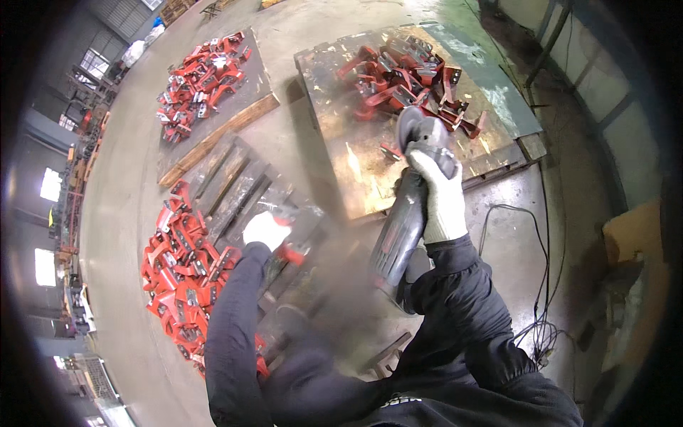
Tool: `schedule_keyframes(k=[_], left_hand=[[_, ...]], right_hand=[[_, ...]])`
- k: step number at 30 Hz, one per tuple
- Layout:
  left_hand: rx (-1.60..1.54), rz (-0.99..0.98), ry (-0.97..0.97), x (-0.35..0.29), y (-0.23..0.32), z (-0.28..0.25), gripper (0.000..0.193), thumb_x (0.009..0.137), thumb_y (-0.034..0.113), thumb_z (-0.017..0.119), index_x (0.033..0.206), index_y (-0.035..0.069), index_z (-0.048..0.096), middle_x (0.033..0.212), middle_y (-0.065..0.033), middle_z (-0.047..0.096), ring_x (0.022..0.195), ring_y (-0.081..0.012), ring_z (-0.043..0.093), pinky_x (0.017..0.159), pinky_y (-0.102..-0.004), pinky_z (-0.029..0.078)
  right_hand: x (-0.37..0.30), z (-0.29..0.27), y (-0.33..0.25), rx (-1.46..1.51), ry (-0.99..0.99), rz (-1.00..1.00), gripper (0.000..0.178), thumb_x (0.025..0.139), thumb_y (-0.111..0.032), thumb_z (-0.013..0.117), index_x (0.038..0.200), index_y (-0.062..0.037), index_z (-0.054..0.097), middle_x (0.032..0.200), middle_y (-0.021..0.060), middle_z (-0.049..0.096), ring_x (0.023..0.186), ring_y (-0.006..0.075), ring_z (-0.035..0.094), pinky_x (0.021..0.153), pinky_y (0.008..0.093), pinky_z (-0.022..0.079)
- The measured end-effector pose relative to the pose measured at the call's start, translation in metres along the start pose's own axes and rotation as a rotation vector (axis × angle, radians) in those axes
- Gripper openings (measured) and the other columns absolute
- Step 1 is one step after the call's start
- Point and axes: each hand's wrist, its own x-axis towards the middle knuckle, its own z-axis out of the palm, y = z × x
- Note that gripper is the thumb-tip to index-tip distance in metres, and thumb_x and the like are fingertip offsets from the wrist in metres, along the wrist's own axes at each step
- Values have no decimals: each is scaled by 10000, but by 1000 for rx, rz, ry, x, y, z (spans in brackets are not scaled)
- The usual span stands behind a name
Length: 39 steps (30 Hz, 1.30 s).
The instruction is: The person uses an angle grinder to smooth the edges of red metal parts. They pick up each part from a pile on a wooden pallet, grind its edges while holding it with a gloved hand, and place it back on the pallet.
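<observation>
My right hand (445, 196), in a white glove, grips a black angle grinder (400, 231) near its head. The grinder's disc (413, 127) points away from me, just short of a pile of red metal brackets (405, 78) on the far table. My white-gloved left hand (266, 231) is closed on a red metal bracket (293, 252), which is smeared by motion. That hand hovers over a wooden pallet (238, 192), to the right of a large heap of red brackets (188, 277). The fingers of the left hand are partly blurred.
Another heap of red brackets (203, 82) lies on a board at the far left. A single bracket (390, 151) sits near the worktable's (331, 142) front edge. Black cables (544, 285) trail over the floor at the right, beside a wall panel (605, 92).
</observation>
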Motion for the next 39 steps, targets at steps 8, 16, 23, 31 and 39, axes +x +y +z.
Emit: schedule_keyframes(k=[8, 16, 23, 31, 39], left_hand=[[-722, 248, 185, 78, 161, -65, 530, 770, 458, 760, 1060, 16, 717, 958, -220, 719, 900, -318, 707, 761, -412, 571], [-528, 104, 381, 56, 100, -55, 318, 802, 256, 652, 1072, 121, 752, 1052, -174, 736, 1009, -351, 705, 909, -416, 560], [-485, -555, 315, -156, -133, 6, 494, 852, 206, 603, 1345, 169, 601, 1236, -182, 679, 1159, -362, 651, 981, -480, 519], [-247, -1086, 465, -399, -301, 128, 558, 889, 287, 634, 1421, 153, 530, 1457, -194, 497, 1288, -381, 544, 1079, -466, 452], [-116, -1521, 210, -520, -450, 216, 636, 881, 409, 658, 1426, 115, 514, 1342, -213, 572, 1228, -387, 587, 1042, -451, 483]], right_hand=[[0, -40, 10, -511, -112, -427, 400, 1021, -260, 530, 1369, -88, 627, 1277, 125, 626, 1149, 247, 592, 1058, 349, 445], [2, -55, 0, -390, -242, -232, 492, 1042, -394, 501, 1402, -69, 582, 1260, 116, 597, 1074, 230, 596, 1014, 362, 474], [4, -26, 25, -429, -334, -210, 445, 1068, -393, 448, 1307, -49, 600, 1027, 110, 632, 905, 222, 615, 839, 359, 540], [-47, 39, 64, -428, -394, 127, 401, 1007, -406, 597, 1213, -64, 636, 935, 70, 627, 833, 189, 597, 783, 331, 527], [-17, 47, 137, -573, -451, 279, 450, 1040, -422, 529, 1324, -79, 598, 1000, 51, 618, 882, 161, 591, 811, 319, 507]])
